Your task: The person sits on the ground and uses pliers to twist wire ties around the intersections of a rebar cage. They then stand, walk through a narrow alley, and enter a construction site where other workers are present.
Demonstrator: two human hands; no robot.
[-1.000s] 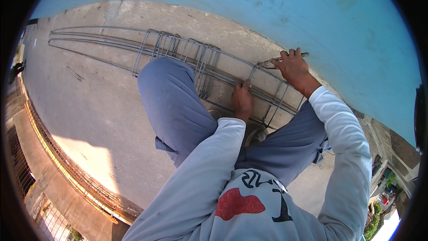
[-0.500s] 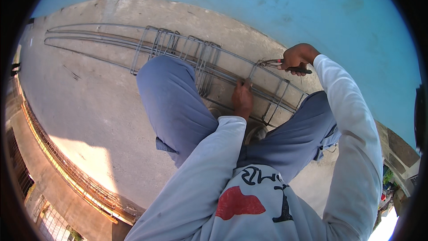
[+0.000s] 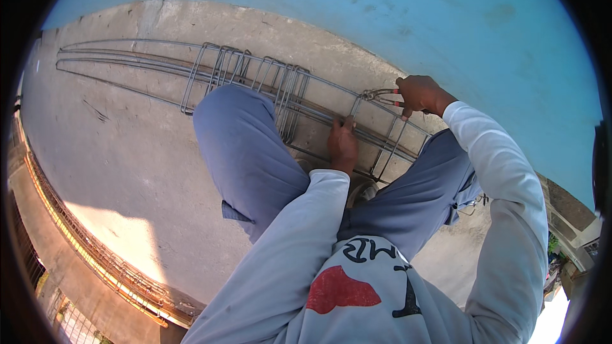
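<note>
A long cage of steel reinforcing bars (image 3: 162, 60) lies on the concrete in front of my knees. My left hand (image 3: 343, 145) is closed around the lower part of a rectangular stirrup (image 3: 355, 108), beside the lengthwise bars. Over the cage's far edge, my right hand (image 3: 422, 95) grips the handles of a pair of pincers (image 3: 381, 97). Their jaws meet the stirrup's far corner, where it crosses the far lengthwise bar. Any tie wire in the jaws is too small to make out.
Several stirrups (image 3: 294, 99) stand bunched along the cage left of my left hand. Beyond the concrete floor (image 3: 121, 153) is a blue surface (image 3: 319, 6). A long bundle of rusty bars (image 3: 108, 258) runs along the lower left.
My right hand has turned over the pincers and shifted slightly left, so the lower handle is now mostly hidden. My left hand keeps its hold on the stirrup.
</note>
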